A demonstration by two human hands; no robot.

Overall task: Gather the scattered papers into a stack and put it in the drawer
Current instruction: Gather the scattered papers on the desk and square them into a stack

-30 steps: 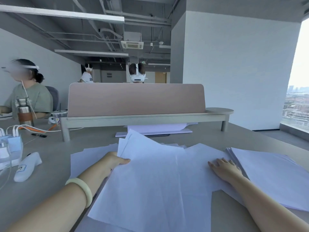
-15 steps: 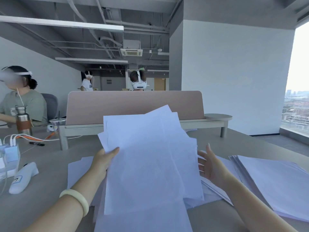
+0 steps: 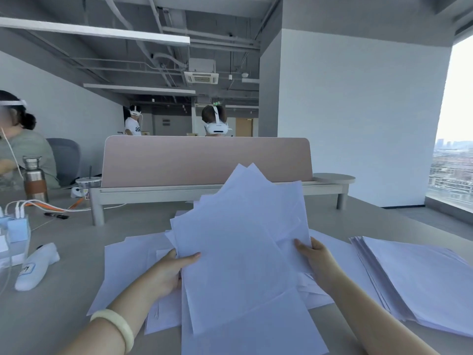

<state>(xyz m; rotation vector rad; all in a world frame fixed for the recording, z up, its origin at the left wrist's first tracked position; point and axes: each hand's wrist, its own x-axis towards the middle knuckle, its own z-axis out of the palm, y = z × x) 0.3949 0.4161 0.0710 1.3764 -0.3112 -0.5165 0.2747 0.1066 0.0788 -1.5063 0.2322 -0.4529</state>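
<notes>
A fanned bundle of white papers (image 3: 238,242) is lifted and tilted over the desk, its sheets askew. My left hand (image 3: 169,272) grips its left edge, thumb on top. My right hand (image 3: 314,260) holds the right edge, fingers curled round the sheets. More loose papers (image 3: 128,267) lie spread flat on the desk under and to the left of the bundle. A separate stack of papers (image 3: 419,285) lies flat at the right. No drawer is in view.
A pink divider screen on a low shelf (image 3: 204,162) crosses the desk behind the papers. At left lie a white handheld device (image 3: 35,270), chargers with cables (image 3: 15,221), a metal bottle (image 3: 34,178) and a plastic cup. People with headsets sit beyond. A window is at right.
The papers went from lying flat under both hands to being lifted by the left hand. The right hand, open half a second ago, now grasps the bundle's right edge.
</notes>
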